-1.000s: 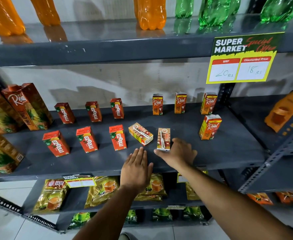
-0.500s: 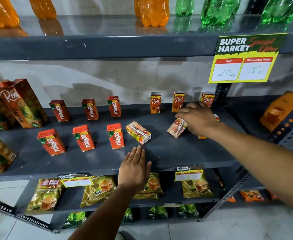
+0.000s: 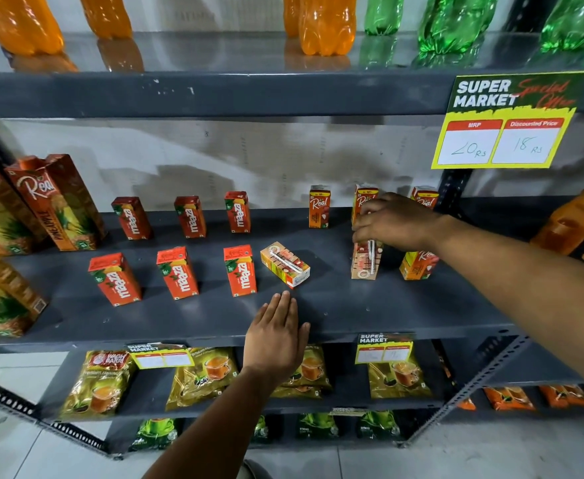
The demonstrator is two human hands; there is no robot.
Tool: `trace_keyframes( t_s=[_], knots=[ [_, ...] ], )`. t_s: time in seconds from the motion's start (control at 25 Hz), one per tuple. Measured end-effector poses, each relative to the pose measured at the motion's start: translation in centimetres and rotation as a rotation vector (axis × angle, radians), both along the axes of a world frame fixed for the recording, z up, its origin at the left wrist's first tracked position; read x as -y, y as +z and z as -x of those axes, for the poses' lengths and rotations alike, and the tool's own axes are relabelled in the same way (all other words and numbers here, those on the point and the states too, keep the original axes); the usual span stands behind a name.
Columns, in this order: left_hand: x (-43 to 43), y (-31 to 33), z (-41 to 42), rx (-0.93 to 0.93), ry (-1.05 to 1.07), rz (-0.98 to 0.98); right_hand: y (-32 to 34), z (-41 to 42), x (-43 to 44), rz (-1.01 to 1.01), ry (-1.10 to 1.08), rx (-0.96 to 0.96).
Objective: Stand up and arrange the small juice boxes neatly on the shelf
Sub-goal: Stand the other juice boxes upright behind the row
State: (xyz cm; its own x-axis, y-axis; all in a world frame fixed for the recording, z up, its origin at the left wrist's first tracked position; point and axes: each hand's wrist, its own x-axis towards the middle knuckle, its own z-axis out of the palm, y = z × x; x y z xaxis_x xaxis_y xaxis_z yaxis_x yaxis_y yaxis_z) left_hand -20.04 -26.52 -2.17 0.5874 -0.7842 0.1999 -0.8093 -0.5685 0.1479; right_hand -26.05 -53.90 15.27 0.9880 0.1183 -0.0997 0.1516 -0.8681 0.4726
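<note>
Right of centre, your right hand [image 3: 392, 223] gripped a Real juice box [image 3: 364, 261], standing it upright. Your left hand [image 3: 276, 335] lay open, flat on the shelf [image 3: 404, 316]. Next: the toppled box [image 3: 285, 264].

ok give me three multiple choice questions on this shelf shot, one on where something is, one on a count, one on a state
1. Where is the left hand?
A. flat on the shelf's front edge
B. on an orange bottle
C. around a tea packet

2. How many small Maaza boxes stand on the shelf?
A. three
B. six
C. nine

3. How is the box with the straw showing, next to the front Maaza row, placed?
A. upright
B. lying on its side
C. stacked on another box

Answers:
1 A, the palm lies down on the shelf lip.
2 B, two rows of three.
3 B, its long face lies on the shelf, straw side up.
</note>
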Motion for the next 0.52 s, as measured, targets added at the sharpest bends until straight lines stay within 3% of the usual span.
trace_keyframes(
  t_s=[0.12,0.52],
  knots=[
    [-0.1,-0.1,0.0,-0.003,-0.003,0.005,0.0,0.1,0.0,-0.054,-0.025,0.013],
    [-0.1,-0.2,0.0,-0.010,0.000,0.013,0.1,-0.3,-0.9,-0.296,-0.513,0.050]
  ],
)
